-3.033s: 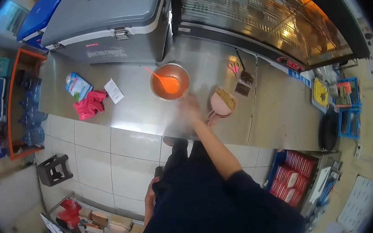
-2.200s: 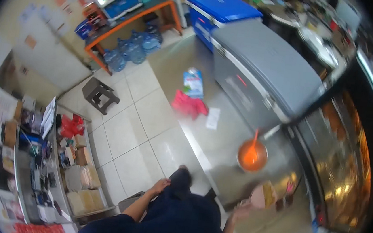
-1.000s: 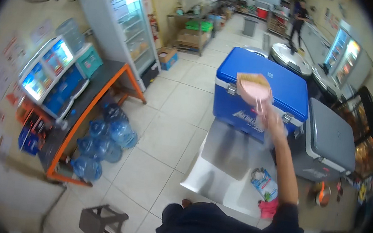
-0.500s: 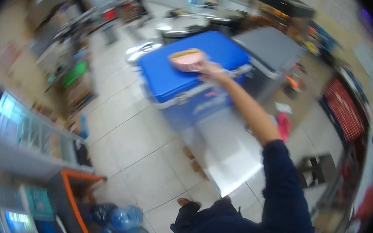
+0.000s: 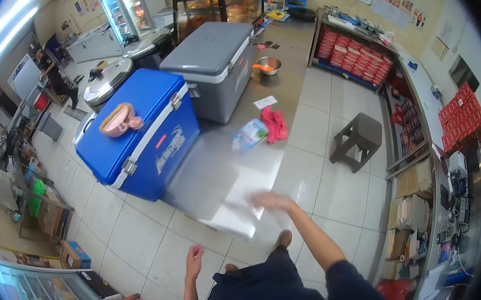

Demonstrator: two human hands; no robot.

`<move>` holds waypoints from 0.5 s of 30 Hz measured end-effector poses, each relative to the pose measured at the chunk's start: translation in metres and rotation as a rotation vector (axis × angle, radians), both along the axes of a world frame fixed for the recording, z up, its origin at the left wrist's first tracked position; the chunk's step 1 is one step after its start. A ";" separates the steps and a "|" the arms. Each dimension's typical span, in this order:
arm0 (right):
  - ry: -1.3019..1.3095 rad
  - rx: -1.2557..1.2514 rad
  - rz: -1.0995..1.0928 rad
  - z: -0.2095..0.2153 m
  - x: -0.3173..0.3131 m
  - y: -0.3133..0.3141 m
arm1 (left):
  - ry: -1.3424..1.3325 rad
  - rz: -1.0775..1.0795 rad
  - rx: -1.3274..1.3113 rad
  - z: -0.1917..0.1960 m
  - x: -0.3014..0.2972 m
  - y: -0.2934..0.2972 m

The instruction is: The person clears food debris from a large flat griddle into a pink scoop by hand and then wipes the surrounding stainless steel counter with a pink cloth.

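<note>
A pink scoop (image 5: 119,121) lies on the lid of a blue cooler box (image 5: 138,134) that stands on a steel counter (image 5: 231,184). My right hand (image 5: 270,201) is blurred, empty, fingers apart, above the counter's near corner, well away from the scoop. My left hand (image 5: 194,259) hangs open by my side over the tiled floor. A grey cooler box (image 5: 214,66) stands behind the blue one.
On the counter lie a red cloth (image 5: 275,124), a small packet (image 5: 249,134), a paper slip (image 5: 265,102) and a metal bowl (image 5: 269,66) with an orange spoon. A glass display case (image 5: 220,3) stands at the counter's far end. A brown stool (image 5: 358,139) stands on the floor.
My right hand set the pink scoop on the blue cooler's lid, let go and drew back to the counter's near corner. The view swung around.
</note>
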State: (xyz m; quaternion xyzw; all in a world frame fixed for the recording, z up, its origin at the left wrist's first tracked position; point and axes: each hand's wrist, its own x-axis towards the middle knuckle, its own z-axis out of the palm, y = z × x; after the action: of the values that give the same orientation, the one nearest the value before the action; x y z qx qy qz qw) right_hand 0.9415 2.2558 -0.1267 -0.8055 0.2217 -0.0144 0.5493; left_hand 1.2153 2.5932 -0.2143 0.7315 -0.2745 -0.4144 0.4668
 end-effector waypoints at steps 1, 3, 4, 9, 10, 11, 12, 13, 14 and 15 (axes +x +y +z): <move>0.062 0.282 -0.073 -0.031 -0.055 0.018 | -0.007 -0.088 -0.007 0.007 -0.026 -0.037; 0.032 0.425 -0.325 -0.108 -0.160 0.054 | 0.013 -0.157 -0.037 0.006 -0.074 -0.090; 0.173 -0.261 -0.216 -0.112 -0.191 0.069 | 0.018 -0.196 -0.039 0.003 -0.094 -0.108; 0.093 0.608 -1.094 -0.137 -0.345 0.115 | -0.024 -0.360 0.105 -0.054 -0.168 -0.200; 0.099 0.601 -1.072 -0.144 -0.367 0.102 | 0.017 -0.502 0.097 -0.064 -0.180 -0.227; 0.094 0.722 -1.177 -0.150 -0.391 0.089 | 0.062 -0.647 0.089 -0.067 -0.195 -0.252; 0.095 0.844 -1.305 -0.159 -0.420 0.081 | 0.080 -0.635 0.118 -0.054 -0.216 -0.283; 0.102 0.832 -1.309 -0.173 -0.442 0.065 | 0.090 -0.636 0.110 -0.041 -0.233 -0.312; -0.027 0.869 -1.367 -0.190 -0.461 0.045 | 0.066 -0.616 0.131 -0.029 -0.248 -0.341; -0.160 0.907 -1.402 -0.199 -0.473 0.013 | 0.034 -0.580 0.151 -0.023 -0.257 -0.368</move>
State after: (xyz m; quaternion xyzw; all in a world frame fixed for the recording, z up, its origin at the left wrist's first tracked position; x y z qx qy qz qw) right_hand 0.4684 2.2685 -0.3261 -0.1787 0.6157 -0.3190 0.6980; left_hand 0.9587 2.2254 -0.2368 0.6481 -0.4325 -0.5620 0.2775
